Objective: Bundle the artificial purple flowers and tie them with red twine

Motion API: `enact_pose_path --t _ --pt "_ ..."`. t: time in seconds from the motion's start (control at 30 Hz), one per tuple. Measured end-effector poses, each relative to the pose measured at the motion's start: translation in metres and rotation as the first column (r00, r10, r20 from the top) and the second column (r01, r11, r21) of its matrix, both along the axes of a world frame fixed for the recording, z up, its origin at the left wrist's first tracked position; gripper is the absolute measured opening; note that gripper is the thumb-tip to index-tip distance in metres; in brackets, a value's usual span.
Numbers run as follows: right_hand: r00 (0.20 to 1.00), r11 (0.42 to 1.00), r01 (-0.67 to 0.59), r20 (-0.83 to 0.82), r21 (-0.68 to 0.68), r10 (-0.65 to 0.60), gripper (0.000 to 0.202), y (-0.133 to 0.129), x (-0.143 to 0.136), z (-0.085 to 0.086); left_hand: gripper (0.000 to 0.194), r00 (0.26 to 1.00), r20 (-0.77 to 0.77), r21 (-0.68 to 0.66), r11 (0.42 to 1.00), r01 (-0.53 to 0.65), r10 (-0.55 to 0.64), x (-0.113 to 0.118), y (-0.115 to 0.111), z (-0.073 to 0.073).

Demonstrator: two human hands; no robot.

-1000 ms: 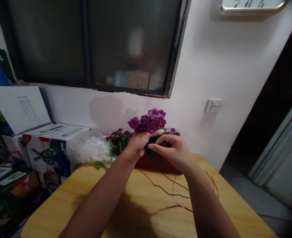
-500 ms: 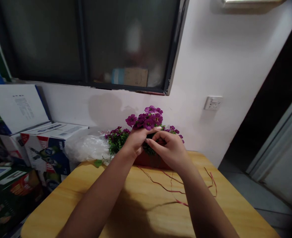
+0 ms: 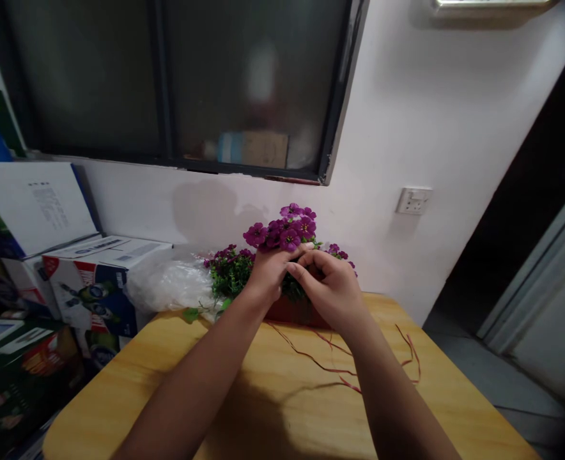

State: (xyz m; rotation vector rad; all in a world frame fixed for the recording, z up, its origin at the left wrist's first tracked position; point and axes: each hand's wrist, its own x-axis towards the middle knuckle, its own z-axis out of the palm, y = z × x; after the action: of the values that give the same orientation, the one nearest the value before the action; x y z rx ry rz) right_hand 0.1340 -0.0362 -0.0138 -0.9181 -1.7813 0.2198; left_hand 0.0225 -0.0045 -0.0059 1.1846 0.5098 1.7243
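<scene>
A bunch of purple artificial-looking flowers [image 3: 287, 230] stands upright above my left hand [image 3: 269, 271], which is closed around its base. My right hand [image 3: 331, 281] is beside it, thumb and forefinger pinched together close to the left hand's fingers. Whatever is in that pinch is too small or hidden to make out. Behind both hands sits a reddish-brown planter box [image 3: 282, 311], partly covered by them. Green leaves and more purple flowers [image 3: 232, 262] show to its left and right. Thin red ribbons [image 3: 306, 358] lie loosely on the wooden table [image 3: 254, 409] below my hands.
Crumpled clear plastic [image 3: 167, 284] lies at the table's back left corner, with a green leaf [image 3: 191, 314] near it. Printed cartons [image 3: 91, 287] are stacked left of the table. Behind are a white wall with a socket [image 3: 414, 200] and a dark-framed window [image 3: 244, 83].
Both hands stay at the flower bunch. The right hand's fingers have shifted slightly, and the view has moved a little.
</scene>
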Motion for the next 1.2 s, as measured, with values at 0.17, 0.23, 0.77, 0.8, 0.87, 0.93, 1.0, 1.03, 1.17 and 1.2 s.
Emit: enact_pose_path --t 0.17,0.23,0.77,0.8,0.87,0.93,1.0,1.03,1.17,1.2 --pt "0.997 1.0 -0.022 -0.071 0.004 0.022 0.022 -0.003 0.0 0.002 0.021 0.999 0.018 0.037 0.999 -0.032 0.032 0.001 -0.002 0.002" --pt "0.991 0.998 -0.068 -0.119 -0.018 0.065 0.021 -0.005 0.001 0.003 0.021 0.998 0.047 0.013 0.999 -0.036 0.036 0.001 -0.001 0.002" --pt "0.688 0.756 -0.601 -0.65 -0.261 0.322 0.033 0.003 0.028 0.013 0.024 0.932 0.07 -0.261 0.895 0.361 -0.356 -0.023 -0.022 0.021" --pt "0.674 0.748 -0.612 -0.664 -0.257 0.323 0.033 0.005 0.026 0.012 0.025 0.93 0.077 -0.26 0.893 0.366 -0.359 -0.023 -0.023 0.023" --pt "0.64 0.736 -0.637 -0.689 -0.228 0.34 0.034 0.01 0.019 0.007 0.027 0.932 0.101 -0.258 0.896 0.362 -0.347 -0.022 -0.025 0.025" --pt "0.594 0.73 -0.66 -0.717 -0.175 0.366 0.033 0.015 0.009 0.001 0.028 0.936 0.151 -0.247 0.904 0.348 -0.319 -0.02 -0.026 0.026" --pt "0.558 0.739 -0.659 -0.75 -0.141 0.354 0.034 0.021 -0.005 -0.006 0.026 0.931 0.229 -0.236 0.912 0.335 -0.283 -0.018 -0.026 0.026" --pt "0.55 0.743 -0.654 -0.764 -0.143 0.338 0.033 0.023 -0.013 -0.011 0.025 0.927 0.271 -0.234 0.917 0.323 -0.258 -0.017 -0.025 0.027" --pt "0.544 0.833 -0.543 -0.799 -0.104 0.255 0.028 0.028 -0.043 -0.03 0.021 0.907 0.399 -0.167 0.962 0.217 -0.135 -0.016 -0.02 0.026" --pt "0.551 0.844 -0.527 -0.797 -0.102 0.248 0.027 0.027 -0.049 -0.034 0.021 0.898 0.428 -0.143 0.974 0.174 -0.098 -0.016 -0.019 0.026"
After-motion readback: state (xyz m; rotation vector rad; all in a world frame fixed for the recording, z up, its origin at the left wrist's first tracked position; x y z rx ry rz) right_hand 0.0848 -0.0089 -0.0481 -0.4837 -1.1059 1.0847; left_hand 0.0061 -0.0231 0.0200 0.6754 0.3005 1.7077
